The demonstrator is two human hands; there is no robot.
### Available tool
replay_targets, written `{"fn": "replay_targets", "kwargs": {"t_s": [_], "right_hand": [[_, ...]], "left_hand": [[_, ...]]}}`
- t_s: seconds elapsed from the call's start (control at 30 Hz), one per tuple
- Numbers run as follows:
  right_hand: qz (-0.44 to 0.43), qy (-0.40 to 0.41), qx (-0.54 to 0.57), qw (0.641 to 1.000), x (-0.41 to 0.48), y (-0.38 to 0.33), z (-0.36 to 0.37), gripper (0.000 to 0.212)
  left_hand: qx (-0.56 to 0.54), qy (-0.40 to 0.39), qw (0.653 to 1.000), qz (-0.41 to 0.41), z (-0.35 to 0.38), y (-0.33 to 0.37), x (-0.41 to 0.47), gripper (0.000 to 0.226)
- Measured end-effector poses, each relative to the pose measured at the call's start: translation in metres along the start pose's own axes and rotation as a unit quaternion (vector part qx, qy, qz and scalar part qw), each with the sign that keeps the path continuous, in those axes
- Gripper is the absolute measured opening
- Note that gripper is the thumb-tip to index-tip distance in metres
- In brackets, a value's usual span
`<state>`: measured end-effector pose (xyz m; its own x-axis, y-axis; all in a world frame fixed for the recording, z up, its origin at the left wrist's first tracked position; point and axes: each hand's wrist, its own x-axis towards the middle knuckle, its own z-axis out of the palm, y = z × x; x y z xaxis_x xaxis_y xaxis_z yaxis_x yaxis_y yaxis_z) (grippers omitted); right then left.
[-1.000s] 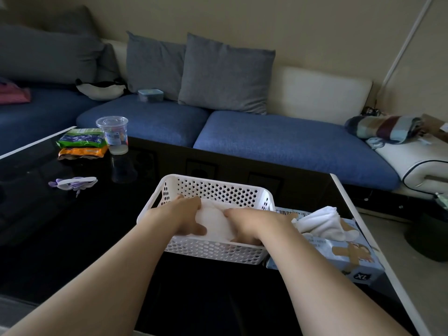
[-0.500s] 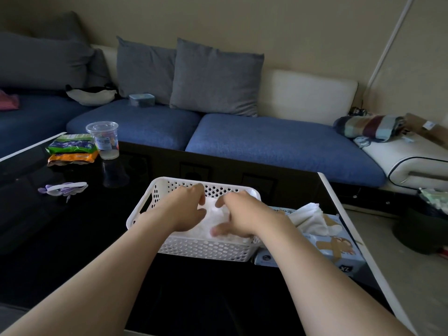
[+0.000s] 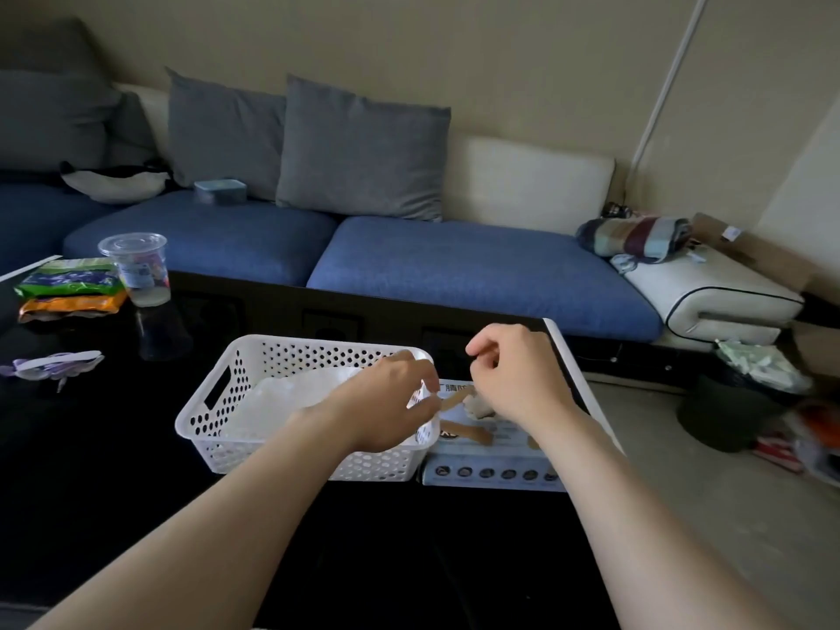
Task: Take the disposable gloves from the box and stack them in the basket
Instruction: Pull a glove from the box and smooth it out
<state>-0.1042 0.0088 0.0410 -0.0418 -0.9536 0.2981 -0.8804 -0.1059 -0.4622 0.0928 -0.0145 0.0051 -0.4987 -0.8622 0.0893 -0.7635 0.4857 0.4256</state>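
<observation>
Perforated basket (image 3: 272,452) on black table (image 3: 113,456), glove pile (image 3: 295,395) inside; glove box (image 3: 488,454) touching its right end; left hand (image 3: 391,402) loosely curled over basket's right rim; right hand (image 3: 513,375) curled above box; whether either holds anything, cannot tell

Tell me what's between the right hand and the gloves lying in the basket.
In the head view, the left hand lies between the right hand and the gloves, over the right end of the basket, whose wall also crosses that stretch.
</observation>
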Motion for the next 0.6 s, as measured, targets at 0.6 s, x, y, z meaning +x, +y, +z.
{"fn": "replay_targets", "kwargs": {"t_s": [0.6], "right_hand": [[-0.055,-0.057,-0.214,0.974,-0.005,0.031,0.005,0.014]], "left_hand": [[0.101,-0.128,0.986,-0.039,0.014,0.030,0.020,0.056]]}}
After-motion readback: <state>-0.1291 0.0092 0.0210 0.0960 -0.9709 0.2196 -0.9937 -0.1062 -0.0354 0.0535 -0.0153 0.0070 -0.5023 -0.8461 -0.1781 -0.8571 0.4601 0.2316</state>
